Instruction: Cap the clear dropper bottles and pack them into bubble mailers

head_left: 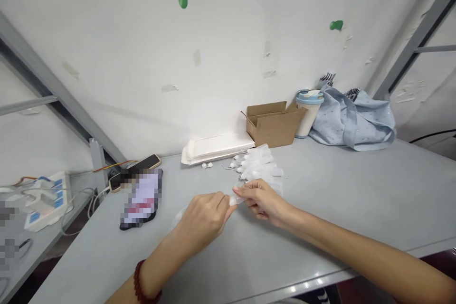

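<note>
My left hand [203, 216] and my right hand [261, 199] meet over the grey table [356, 199], both pinched on one small clear plastic bottle [235, 199] held between them. The left fingers close on its left end, the right fingers on its right end. Just behind my right hand lies a pile of several similar clear plastic bottles [258, 164]. A few small white caps [207, 166] lie left of the pile. A red bead bracelet [139, 282] circles my left wrist.
A stack of white trays [217, 147] and an open cardboard box [272, 123] stand against the wall, with a lidded cup [309, 111] and a blue cloth bundle [352, 121] to the right. A phone [135, 171], a dark pouch [142, 199] and a power strip [46, 199] lie left.
</note>
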Available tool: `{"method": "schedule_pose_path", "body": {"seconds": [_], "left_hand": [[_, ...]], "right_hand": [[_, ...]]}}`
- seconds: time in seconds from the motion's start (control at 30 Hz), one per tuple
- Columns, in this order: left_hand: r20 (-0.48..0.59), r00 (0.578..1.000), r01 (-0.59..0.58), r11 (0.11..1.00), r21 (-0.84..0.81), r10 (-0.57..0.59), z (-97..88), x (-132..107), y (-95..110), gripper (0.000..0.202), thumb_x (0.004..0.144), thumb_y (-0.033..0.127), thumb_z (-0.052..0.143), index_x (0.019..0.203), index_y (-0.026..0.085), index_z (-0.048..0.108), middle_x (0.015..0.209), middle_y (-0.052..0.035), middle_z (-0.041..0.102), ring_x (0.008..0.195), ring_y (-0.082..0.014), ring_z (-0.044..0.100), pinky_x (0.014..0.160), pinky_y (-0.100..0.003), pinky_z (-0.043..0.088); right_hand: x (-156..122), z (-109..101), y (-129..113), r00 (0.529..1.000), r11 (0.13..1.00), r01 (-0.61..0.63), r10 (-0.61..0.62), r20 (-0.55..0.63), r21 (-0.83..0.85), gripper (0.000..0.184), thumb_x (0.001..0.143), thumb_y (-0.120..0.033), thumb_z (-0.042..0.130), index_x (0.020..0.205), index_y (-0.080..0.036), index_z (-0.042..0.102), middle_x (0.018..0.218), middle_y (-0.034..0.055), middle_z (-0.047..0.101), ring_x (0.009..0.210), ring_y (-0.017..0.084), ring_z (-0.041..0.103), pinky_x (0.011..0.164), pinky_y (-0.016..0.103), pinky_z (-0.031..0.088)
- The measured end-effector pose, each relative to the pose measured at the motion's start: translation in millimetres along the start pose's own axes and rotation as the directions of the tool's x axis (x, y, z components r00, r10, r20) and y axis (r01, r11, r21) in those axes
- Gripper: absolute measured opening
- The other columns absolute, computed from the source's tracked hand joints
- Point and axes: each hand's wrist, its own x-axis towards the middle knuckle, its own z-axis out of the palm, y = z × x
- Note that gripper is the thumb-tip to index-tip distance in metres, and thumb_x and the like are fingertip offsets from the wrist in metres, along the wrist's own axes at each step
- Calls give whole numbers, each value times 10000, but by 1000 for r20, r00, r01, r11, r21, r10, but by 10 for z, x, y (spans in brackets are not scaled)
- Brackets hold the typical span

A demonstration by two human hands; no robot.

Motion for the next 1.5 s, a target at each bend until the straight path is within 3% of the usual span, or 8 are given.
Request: {"method": "schedule_pose_path", "body": {"seconds": [0.13,0.27,0.33,0.47,0.67,0.9,1.23,1.5], "left_hand": [[297,915,389,785,-481,-271,-161,79,-14,340,917,324,425,633,161,515,594,5,564,540,-110,504,524,-209,375],[550,799,601,334,-726,-243,-248,107,29,371,925,409,370,741,148,558,636,-1,603,561,-112,570,551,-208,435],[574,784,621,262,-739,-238,-235,105,58,371,918,429,375,767,146,563,578,17,567,514,-110,553,525,-210,424],[485,816,574,529,-625,-314,-153,85,83,397,913,368,399,582,161,470,476,33,481,447,-91,443,470,-209,330],[188,978,114,987,-117,-90,-24,-3,42,328,943,251,347,663,162,493,602,-13,522,500,-135,457,490,-256,311],[151,987,-85,972,220,52,70,-37,59,251,927,147,375,731,145,532,620,-41,548,497,-191,504,436,-281,313],[239,942,314,865,-392,-234,-179,83,2,295,942,246,389,668,168,468,584,40,481,522,-93,441,518,-205,337],[74,987,160,928,-338,-143,-68,11,29,276,925,204,415,661,162,482,580,29,427,507,-104,361,503,-239,280]], "right_hand": [[-29,-5,-28,966,953,259,-260,17,-157,395,783,-508,589,606,-194,426,453,-104,239,401,53,193,380,208,168],[-84,14,-25,828,735,513,-560,28,-443,333,862,-453,497,700,-163,530,509,-59,402,463,69,315,441,214,228],[-85,17,-13,811,711,529,-585,29,-462,332,874,-442,475,695,-166,513,520,-53,423,481,74,339,459,215,244],[-12,1,3,913,853,391,-406,30,-346,380,845,-486,500,627,-177,464,476,-77,335,441,64,266,427,213,208],[55,15,-7,991,972,131,-135,-11,-197,409,804,-452,557,560,-190,359,471,-89,300,410,45,243,381,194,174],[63,17,1,1000,998,-16,14,-23,-66,425,788,-408,590,553,-201,302,452,-111,221,390,29,147,369,191,87],[21,12,-23,955,950,296,-297,8,-95,378,806,-482,564,611,-181,442,459,-87,359,372,46,288,369,203,219],[34,7,7,958,949,284,-286,6,-137,396,818,-496,551,606,-180,442,435,-102,283,385,42,225,375,199,173]]}}
